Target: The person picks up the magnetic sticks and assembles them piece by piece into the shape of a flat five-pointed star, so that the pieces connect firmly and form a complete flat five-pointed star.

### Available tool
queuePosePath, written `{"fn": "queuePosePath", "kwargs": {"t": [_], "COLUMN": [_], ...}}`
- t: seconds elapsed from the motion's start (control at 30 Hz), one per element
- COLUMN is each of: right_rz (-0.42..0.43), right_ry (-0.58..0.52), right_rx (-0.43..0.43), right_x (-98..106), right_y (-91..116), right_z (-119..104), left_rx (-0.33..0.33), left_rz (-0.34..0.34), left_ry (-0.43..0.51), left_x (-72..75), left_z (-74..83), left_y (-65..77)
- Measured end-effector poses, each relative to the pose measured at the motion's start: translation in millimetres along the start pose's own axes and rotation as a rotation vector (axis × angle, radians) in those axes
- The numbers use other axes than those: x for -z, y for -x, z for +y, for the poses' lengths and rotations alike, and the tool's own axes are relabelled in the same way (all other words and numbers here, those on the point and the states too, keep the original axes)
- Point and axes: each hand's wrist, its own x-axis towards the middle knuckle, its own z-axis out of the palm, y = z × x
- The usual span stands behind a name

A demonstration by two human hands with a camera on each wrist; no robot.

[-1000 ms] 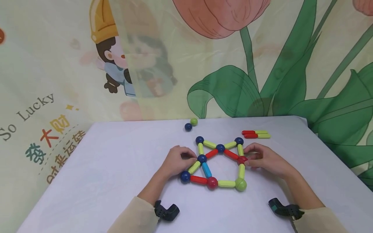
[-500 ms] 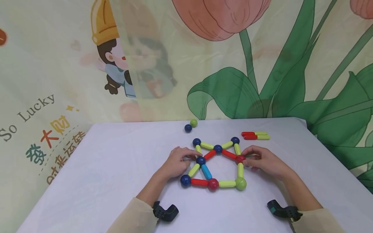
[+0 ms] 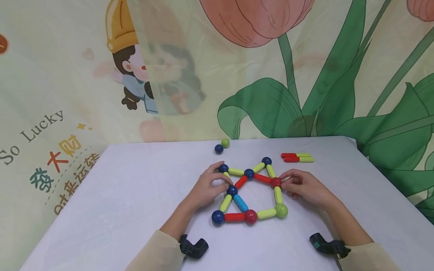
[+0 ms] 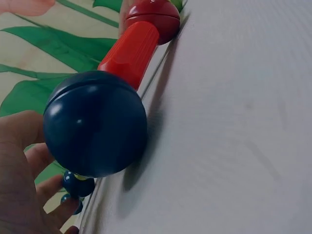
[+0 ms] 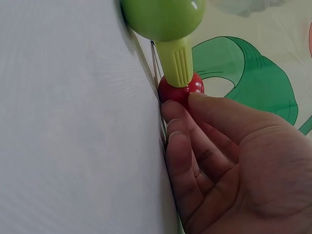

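A flat frame of coloured toy building sticks and balls lies on the table in the head view, with a light blue stick [image 3: 241, 203] inside it. My left hand [image 3: 207, 188] holds its left side, thumb and one finger at the middle-left dark blue ball [image 3: 232, 191], another finger reaching the far-left dark blue ball [image 3: 223, 168]. At the right side, my right hand [image 3: 306, 187] pinches the red ball [image 5: 181, 88] between thumb and fingers. A larger dark blue ball [image 4: 95, 124] at the near-left corner fills much of the left wrist view. The green ball [image 3: 281, 210] forms the near-right corner.
Behind the frame sit a loose dark blue ball [image 3: 219, 149] and a loose green ball [image 3: 225, 143]. Two red-and-yellow-green stick pairs [image 3: 297, 157] lie at the back right. The white-covered table [image 3: 135, 188] ends at a printed cloth backdrop [image 3: 190, 75].
The frame has turned and shifted slightly left at its far side, its near-left corner coming closer. A left finger has stretched to the far-left ball. My right hand keeps hold of the red ball.
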Motion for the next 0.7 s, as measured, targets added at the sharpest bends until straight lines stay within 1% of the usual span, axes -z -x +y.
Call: {"fn": "queuePosePath", "kwargs": {"t": [0.07, 0.2, 0.27, 0.37, 0.47, 0.7], "right_rz": [0.0, -0.009, -0.015, -0.023, -0.041, -0.12], "right_ry": [-0.002, 0.004, 0.011, 0.025, 0.033, 0.043], "right_rx": [0.002, 0.011, 0.016, 0.023, 0.039, 0.065], "right_x": [0.0, -0.2, -0.7, -1.5, -1.3, -2.5], "right_y": [-0.2, 0.0, 0.3, 0.7, 0.2, -0.3], "right_z": [0.3, 1.1, 0.8, -0.2, -1.0, -6.5], "left_rx": [0.001, 0.017, 0.033, 0.053, 0.073, 0.061], "left_rz": [0.014, 0.102, 0.141, 0.186, 0.197, 0.159], "left_ry": [0.007, 0.003, -0.014, -0.036, -0.051, -0.06], "left_x": [0.1, 0.1, -0.7, -1.9, -2.6, -3.4], "left_z": [-0.3, -0.5, -1.0, -1.9, -2.5, -5.2], "left_y": [-0.5, -0.9, -0.6, -0.6, -0.5, -1.1]}}
